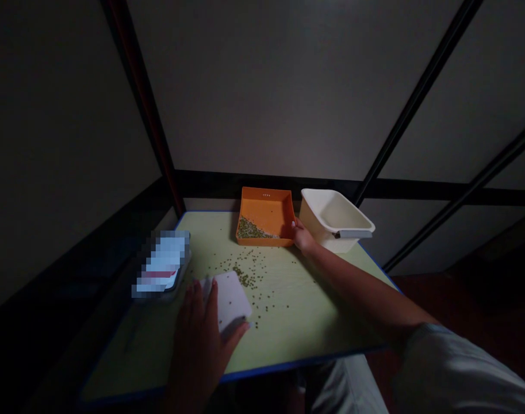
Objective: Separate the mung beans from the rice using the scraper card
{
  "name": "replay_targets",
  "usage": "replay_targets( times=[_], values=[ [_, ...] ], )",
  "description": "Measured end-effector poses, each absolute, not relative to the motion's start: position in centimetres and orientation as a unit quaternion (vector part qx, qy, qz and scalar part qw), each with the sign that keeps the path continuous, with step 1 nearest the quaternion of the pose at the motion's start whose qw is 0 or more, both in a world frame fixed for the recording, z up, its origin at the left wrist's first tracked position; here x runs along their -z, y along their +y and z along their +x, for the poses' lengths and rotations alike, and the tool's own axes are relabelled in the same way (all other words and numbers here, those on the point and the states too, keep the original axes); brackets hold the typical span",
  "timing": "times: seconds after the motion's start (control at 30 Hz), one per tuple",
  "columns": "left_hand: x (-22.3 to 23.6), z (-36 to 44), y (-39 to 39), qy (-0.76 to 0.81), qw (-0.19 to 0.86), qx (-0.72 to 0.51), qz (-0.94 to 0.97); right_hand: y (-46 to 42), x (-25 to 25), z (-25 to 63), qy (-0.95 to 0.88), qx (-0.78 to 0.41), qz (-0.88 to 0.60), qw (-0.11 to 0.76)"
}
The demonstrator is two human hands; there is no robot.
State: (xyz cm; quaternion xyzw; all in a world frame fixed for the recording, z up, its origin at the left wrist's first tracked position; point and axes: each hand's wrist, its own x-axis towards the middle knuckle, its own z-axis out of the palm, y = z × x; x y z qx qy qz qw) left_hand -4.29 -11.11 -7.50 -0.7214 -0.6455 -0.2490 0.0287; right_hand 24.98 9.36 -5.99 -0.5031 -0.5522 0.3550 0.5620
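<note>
The left hand (202, 328) lay spread on the white card (233, 296), green grains (244, 277) just beyond; the right hand (303, 237) pinched the orange tray (271, 207) at its left. Keeping card low and tray steady probably limited scatter.

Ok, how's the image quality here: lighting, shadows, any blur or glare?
Head view: dim overall, lower left nearly black; head view: table better lit, but shadowed near the right forearm; head view: left hand dark, with little detail; head view: coarse pixel blocks hide the device's screen; head view: no strong glare, orange tray fairly sharp.
</note>
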Motion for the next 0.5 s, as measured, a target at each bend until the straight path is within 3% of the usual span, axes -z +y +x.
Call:
replay_targets(
  times=[0.2, 0.5],
  values=[
    [8.1, -6.0, -13.1, -0.642, 0.059, 0.261, -0.719, 7.6, 5.2, 25.0, -0.51, -0.413, -0.562, 0.503],
    [9.0, -7.1, -13.5, -0.636, 0.053, 0.243, -0.73, 5.4, 2.0, 24.2, -0.516, -0.371, -0.623, 0.456]
  ],
)
